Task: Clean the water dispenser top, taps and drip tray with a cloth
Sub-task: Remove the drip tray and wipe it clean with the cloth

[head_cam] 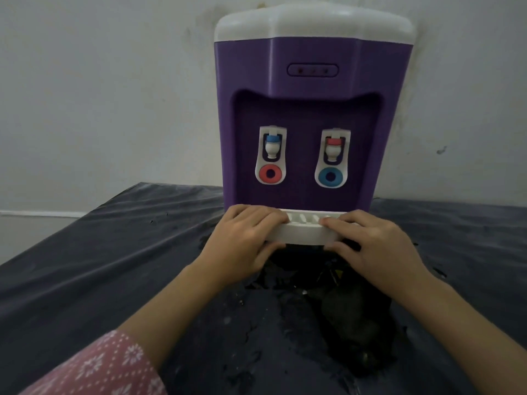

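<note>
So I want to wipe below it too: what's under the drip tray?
Under the white drip tray, held by the left hand and right hand, lies a dark cloth on the dark table cover. The tray's underside is hidden.

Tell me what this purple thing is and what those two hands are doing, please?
The picture comes from a camera worn on a person's head, looking down at their own hands. The purple box with a white top is a water dispenser, standing against a wall on a surface covered with a dark sheet. It has two little taps for water, one with a blue cap and one with a red cap. At the bottom is a white drip tray, which catches spilled drops. The left hand and the right hand each grip one end of that tray, fingers on top and thumbs underneath. A dark crumpled thing lies in front, maybe the cloth; it is too dark to tell.
</note>
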The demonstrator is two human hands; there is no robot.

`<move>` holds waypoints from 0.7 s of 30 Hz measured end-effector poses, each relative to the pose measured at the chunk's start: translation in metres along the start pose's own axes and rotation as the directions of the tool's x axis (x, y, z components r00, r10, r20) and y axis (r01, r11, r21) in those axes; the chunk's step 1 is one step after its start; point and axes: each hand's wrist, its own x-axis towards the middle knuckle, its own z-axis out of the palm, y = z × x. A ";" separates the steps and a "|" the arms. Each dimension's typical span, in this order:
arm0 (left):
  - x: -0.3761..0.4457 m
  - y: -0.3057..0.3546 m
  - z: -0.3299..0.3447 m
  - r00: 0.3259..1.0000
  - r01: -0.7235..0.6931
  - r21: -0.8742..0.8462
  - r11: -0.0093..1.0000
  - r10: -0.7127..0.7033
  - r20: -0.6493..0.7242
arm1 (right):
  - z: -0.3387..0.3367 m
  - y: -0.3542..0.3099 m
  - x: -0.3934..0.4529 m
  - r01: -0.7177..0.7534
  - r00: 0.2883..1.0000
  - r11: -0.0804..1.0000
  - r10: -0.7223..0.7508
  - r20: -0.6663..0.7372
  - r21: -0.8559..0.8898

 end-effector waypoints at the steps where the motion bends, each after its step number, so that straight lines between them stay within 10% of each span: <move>1: -0.001 -0.002 0.004 1.000 0.005 -0.010 1.000 -0.005 0.002 | 0.001 0.003 0.001 -0.042 0.998 0.998 0.040 0.050 0.044; 21: 0.015 -0.028 0.068 0.945 0.310 -0.161 0.937 -0.286 0.159 | 0.049 0.041 0.037 -0.327 0.895 0.945 0.316 0.316 -0.019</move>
